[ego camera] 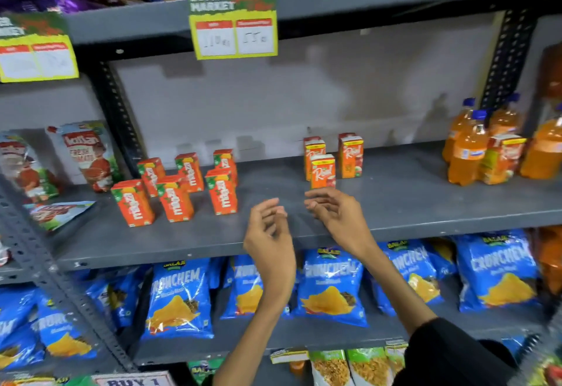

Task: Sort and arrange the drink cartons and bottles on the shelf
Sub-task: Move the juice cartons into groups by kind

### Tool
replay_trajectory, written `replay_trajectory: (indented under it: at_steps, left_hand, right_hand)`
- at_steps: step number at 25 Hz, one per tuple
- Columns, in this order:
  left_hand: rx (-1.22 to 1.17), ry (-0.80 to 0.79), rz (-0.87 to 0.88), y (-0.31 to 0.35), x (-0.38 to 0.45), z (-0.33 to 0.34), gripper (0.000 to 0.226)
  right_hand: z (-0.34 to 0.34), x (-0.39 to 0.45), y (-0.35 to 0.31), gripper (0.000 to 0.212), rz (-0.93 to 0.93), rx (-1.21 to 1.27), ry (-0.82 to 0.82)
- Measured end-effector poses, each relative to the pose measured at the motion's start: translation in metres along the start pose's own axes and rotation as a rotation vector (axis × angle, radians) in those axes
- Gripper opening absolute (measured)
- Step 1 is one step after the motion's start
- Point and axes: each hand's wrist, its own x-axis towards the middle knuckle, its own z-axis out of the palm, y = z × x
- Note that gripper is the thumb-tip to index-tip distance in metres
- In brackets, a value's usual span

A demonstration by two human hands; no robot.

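On the grey shelf, several orange Maaza cartons stand in two rows at the left. Three Real juice cartons stand in the middle, one in front of the other two. At the right, orange drink bottles with blue caps stand around one more Real carton. My left hand hovers over the shelf's front edge, fingers loosely curled and empty. My right hand is just in front of the nearest Real carton, fingers apart, holding nothing.
Tomato ketchup pouches stand and lie at the far left past a perforated upright. A yellow price tag hangs from the shelf above. Blue chip bags fill the shelf below. A larger orange bottle sits at the right edge.
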Motion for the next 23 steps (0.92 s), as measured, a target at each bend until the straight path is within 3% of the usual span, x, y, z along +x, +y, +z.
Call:
replay_trajectory:
  at_steps: [10,14,19,23]
  left_hand:
    - [-0.045,-0.403,-0.134,0.018,-0.133,0.255,0.016]
    - [-0.011,-0.518,-0.144,0.024,-0.158,0.328,0.031]
    - [0.172,-0.581,-0.077,0.019,-0.162,0.378,0.049]
    - [0.230,-0.604,-0.134,0.018,-0.168,0.398,0.051]
  right_hand:
    - [-0.279,-0.005,0.052,0.017,0.037,-0.181,0.452]
    - [-0.356,0.006,0.073,0.019,0.059,-0.316,0.634]
    - [-0.387,0.026,0.085,0.046,0.134,-0.321,0.314]
    - [-0.395,0.044,0.093,0.046,0.131,-0.239,0.109]
